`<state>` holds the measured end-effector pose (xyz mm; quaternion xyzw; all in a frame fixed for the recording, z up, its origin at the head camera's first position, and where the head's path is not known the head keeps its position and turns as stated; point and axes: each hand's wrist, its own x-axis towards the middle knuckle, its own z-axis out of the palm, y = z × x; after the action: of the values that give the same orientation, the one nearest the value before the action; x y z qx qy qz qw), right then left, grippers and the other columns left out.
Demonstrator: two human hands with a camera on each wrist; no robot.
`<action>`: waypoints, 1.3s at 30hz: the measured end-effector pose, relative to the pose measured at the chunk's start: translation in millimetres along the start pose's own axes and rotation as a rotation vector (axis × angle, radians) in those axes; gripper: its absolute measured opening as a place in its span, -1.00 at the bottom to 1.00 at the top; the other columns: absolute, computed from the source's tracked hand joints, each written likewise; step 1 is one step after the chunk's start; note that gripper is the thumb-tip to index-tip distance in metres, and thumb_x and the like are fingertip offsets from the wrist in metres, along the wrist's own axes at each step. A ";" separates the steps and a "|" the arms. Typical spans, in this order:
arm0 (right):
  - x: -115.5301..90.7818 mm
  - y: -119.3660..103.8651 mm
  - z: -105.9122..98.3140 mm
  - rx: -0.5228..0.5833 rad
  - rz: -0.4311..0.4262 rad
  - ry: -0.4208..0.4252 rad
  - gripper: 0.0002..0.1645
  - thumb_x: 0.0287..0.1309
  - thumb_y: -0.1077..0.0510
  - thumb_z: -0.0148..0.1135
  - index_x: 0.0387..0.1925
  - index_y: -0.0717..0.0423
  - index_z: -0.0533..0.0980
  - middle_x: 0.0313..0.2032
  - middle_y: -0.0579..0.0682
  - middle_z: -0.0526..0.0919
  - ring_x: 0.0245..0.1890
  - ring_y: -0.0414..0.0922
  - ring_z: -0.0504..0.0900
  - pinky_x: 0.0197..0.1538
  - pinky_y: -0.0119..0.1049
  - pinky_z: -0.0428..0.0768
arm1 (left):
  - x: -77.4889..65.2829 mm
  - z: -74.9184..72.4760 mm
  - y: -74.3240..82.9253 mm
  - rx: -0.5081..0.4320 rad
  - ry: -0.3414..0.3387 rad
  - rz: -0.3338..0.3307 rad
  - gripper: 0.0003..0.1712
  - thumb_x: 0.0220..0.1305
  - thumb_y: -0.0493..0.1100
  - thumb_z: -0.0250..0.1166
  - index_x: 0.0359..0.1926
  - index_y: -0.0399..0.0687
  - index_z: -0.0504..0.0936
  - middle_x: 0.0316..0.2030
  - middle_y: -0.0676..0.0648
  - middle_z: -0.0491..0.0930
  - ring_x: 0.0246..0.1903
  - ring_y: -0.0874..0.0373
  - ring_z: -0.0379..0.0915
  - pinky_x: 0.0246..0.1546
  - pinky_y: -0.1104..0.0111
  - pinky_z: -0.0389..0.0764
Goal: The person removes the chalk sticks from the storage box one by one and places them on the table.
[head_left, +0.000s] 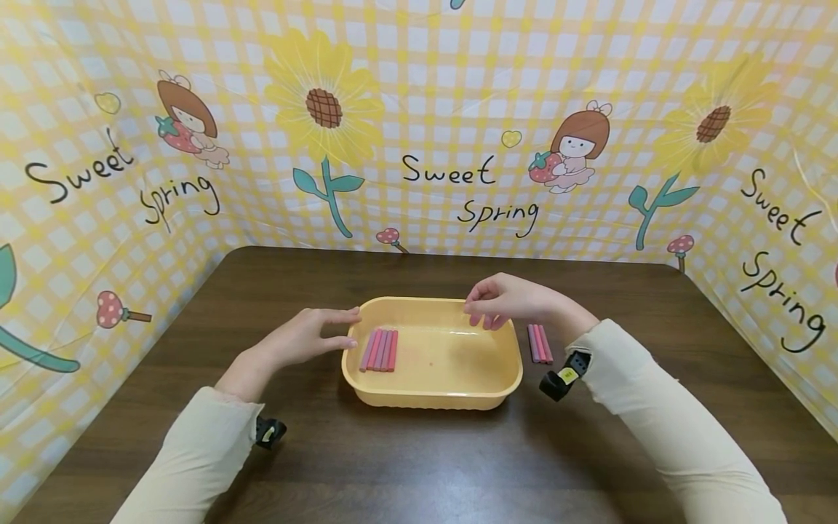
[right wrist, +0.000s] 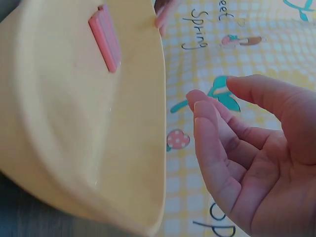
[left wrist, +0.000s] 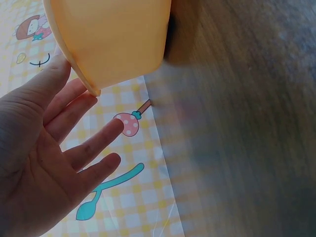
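A yellow plastic basin (head_left: 432, 397) stands on the table. My left hand (head_left: 308, 335) is at its left rim, with thumb and fingertips touching the edge and the other fingers spread, as the left wrist view shows. Several slim pink and mauve sticks (head_left: 379, 351) lie side by side in the basin's left part. Over the back right rim hovers my right hand (head_left: 507, 298), fingers loosely bent and nothing between them. The right wrist view shows this hand (right wrist: 247, 153) beside the basin wall, thumb apart from the fingertips.
A short row of similar pink sticks (head_left: 540, 343) lies on the dark wooden table (head_left: 419, 466), just right of the basin. Yellow checked cloth (head_left: 419, 94) with printed flowers and figures hangs behind the table and along both sides.
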<state>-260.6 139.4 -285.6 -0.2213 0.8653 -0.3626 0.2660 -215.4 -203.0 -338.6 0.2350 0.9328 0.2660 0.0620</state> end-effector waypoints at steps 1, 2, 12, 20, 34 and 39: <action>2.1 -2.3 1.5 0.001 0.000 -0.004 -0.66 0.23 0.03 0.14 -0.13 0.23 0.52 -0.28 0.09 0.69 -0.41 -0.17 0.59 -0.20 -0.29 0.68 | 0.0 0.1 -0.1 0.001 -0.001 0.000 -0.42 0.19 -0.06 0.28 0.21 -0.17 0.46 0.28 -0.18 0.35 0.28 -0.15 0.28 0.26 -0.04 0.31; 4.4 -4.4 3.1 0.003 0.000 -0.008 -0.68 0.23 0.03 0.15 -0.14 0.21 0.52 -0.27 0.11 0.69 -0.41 -0.17 0.59 -0.20 -0.29 0.68 | 0.0 0.2 -0.1 0.002 -0.002 -0.001 -0.42 0.19 -0.06 0.28 0.21 -0.17 0.46 0.28 -0.18 0.35 0.28 -0.15 0.28 0.26 -0.03 0.31; 28.7 -21.9 17.6 -0.043 -0.010 -0.080 -0.64 0.25 0.06 0.13 -0.10 0.29 0.51 -0.27 0.14 0.70 -0.48 -0.23 0.62 -0.25 -0.35 0.67 | -1.1 0.4 0.0 -0.004 -0.004 -0.002 -0.42 0.20 -0.08 0.28 0.21 -0.18 0.45 0.28 -0.19 0.35 0.28 -0.16 0.26 0.26 -0.04 0.31; 48.5 -19.6 26.3 -0.058 0.003 -0.117 -0.62 0.24 0.06 0.13 -0.09 0.31 0.52 -0.33 0.06 0.71 -0.46 -0.22 0.62 -0.28 -0.37 0.66 | 0.7 0.6 -0.6 0.007 0.000 0.006 -0.43 0.19 -0.07 0.28 0.20 -0.19 0.46 0.27 -0.19 0.35 0.27 -0.14 0.28 0.26 -0.03 0.31; 76.0 -13.8 42.4 -0.096 0.031 -0.190 -0.64 0.24 0.04 0.14 -0.11 0.26 0.54 -0.34 0.00 0.68 -0.44 -0.25 0.60 -0.25 -0.39 0.67 | 0.8 -0.1 1.1 0.015 -0.004 -0.003 -0.42 0.19 -0.05 0.28 0.21 -0.17 0.46 0.27 -0.19 0.36 0.27 -0.15 0.28 0.26 -0.04 0.32; 85.0 -12.3 45.8 -0.095 0.031 -0.199 -0.64 0.23 0.05 0.13 -0.13 0.27 0.55 -0.33 0.01 0.69 -0.44 -0.24 0.61 -0.26 -0.39 0.66 | 0.5 -0.5 1.5 0.011 -0.004 -0.007 -0.43 0.20 -0.05 0.28 0.20 -0.16 0.46 0.27 -0.19 0.35 0.27 -0.15 0.28 0.26 -0.04 0.31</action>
<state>-294.5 59.2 -329.2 -0.2552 0.8541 -0.2933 0.3455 -215.4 -201.8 -337.4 0.2328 0.9350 0.2600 0.0633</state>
